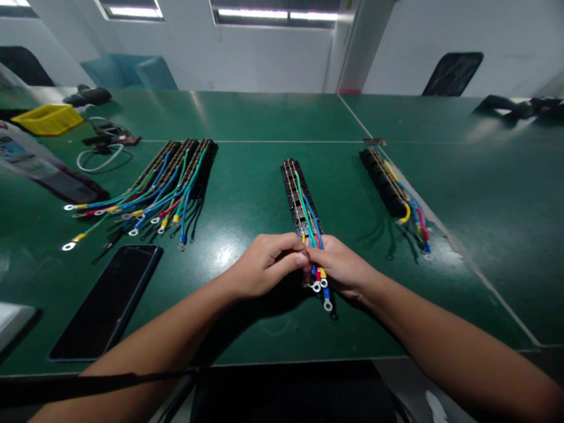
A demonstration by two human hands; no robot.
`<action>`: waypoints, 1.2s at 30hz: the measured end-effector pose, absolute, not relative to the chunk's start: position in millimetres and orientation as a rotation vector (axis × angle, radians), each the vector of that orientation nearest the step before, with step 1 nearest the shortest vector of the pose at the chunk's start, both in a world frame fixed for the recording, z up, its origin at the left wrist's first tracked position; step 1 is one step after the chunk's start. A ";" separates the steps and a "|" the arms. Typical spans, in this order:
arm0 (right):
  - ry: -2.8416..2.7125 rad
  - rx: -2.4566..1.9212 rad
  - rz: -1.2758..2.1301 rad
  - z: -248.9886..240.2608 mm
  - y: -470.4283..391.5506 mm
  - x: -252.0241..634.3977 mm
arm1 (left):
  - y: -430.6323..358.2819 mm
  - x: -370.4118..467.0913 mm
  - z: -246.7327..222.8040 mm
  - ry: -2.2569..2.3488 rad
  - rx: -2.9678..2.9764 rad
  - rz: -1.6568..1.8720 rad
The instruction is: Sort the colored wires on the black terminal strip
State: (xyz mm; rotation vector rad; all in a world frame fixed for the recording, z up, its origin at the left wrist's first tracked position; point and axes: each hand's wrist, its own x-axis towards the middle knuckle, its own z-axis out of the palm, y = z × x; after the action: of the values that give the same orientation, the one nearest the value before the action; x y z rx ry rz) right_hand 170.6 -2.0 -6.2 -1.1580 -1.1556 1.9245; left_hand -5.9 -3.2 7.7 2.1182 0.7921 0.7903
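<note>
A black strip module (296, 197) with green, blue, red and yellow wires lies in front of me, its long side pointing away. My right hand (339, 264) is closed round the wire bundle at its near end. Ring terminals (327, 304) stick out below the fingers. My left hand (275, 261) touches the bundle from the left, thumb and fingers pinched together near a yellow wire; what they grip is too small to make out. Several similar wired modules (187, 164) lie at the left. Another module (383, 182) lies at the right, its wires curving towards me.
A dark phone (108, 302) lies left of my left forearm on the green table (251, 117). Farther left are a plastic bottle or pack (44, 164), a yellow tray (48, 119) and a white cable (101, 167). Black objects (524, 108) lie at the far right.
</note>
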 end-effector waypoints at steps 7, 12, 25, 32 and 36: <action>-1.055 -1.103 1.966 -4.4 -0.2 170.7 | -3.0 -8.0 5.5 0.798 2.194 0.879; -1.133 -1.166 1.923 -3.4 -2.0 168.4 | -5.5 -4.9 7.3 0.816 2.145 0.803; -1.233 -1.198 1.870 -9.1 -1.3 170.8 | -6.2 -5.2 7.2 0.808 2.138 0.804; -1.381 -1.220 1.787 -10.4 -2.4 170.3 | -7.6 1.7 7.2 0.812 1.996 0.713; -1.366 -1.227 1.784 -8.7 -2.9 169.2 | -7.4 0.2 7.6 0.830 2.026 0.739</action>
State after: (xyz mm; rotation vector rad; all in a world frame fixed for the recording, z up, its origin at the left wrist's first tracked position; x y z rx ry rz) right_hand 169.2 -2.9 -8.7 -1.2274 -1.3656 1.7840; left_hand 0.2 -7.4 7.6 2.0257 0.8299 0.7388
